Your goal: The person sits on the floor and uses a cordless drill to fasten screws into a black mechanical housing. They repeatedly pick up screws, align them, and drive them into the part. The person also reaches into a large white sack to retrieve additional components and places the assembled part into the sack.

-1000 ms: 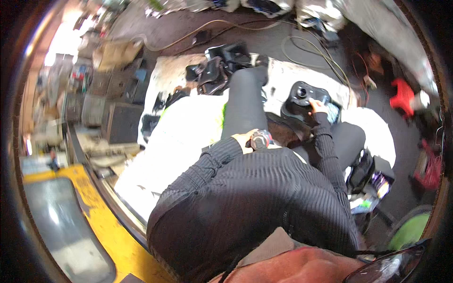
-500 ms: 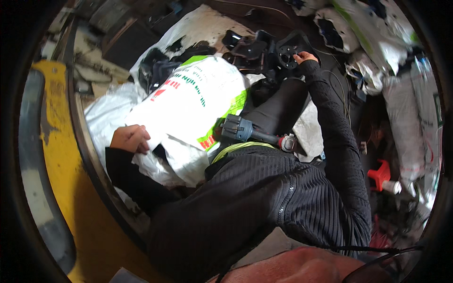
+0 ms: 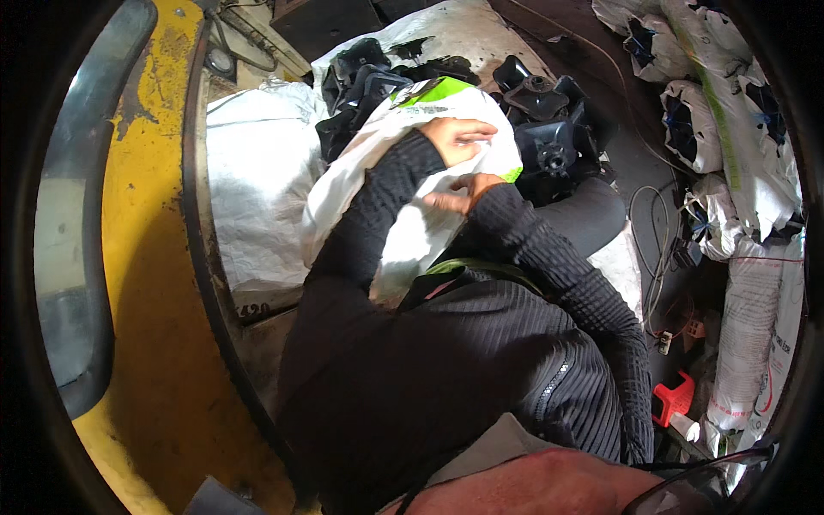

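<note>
The left hand [image 3: 461, 141] lies back upward over the white sack with green patches [image 3: 421, 232], its fingers loosely extended toward the right and partly spread. The right hand [image 3: 468, 194] is just below it, nearer the body, with its fingers pointing left across the same sack; whether it pinches the plastic, I cannot tell. The sack lies directly under both hands and spreads to their left and back toward the person's lap.

Just beyond the hands to the right is a cluster of glossy black moulded parts [image 3: 549, 153]; another black group [image 3: 365, 73] lies beyond them to the left. A dark-trousered leg [image 3: 584, 219] extends to the right of the right hand. Farther left of the hands are a second white sack [image 3: 262, 189] and a worn yellow panel [image 3: 159, 257]. Well to the right, a thin cable [image 3: 633, 210] loops over the dark floor, near more stuffed sacks [image 3: 747, 343].
</note>
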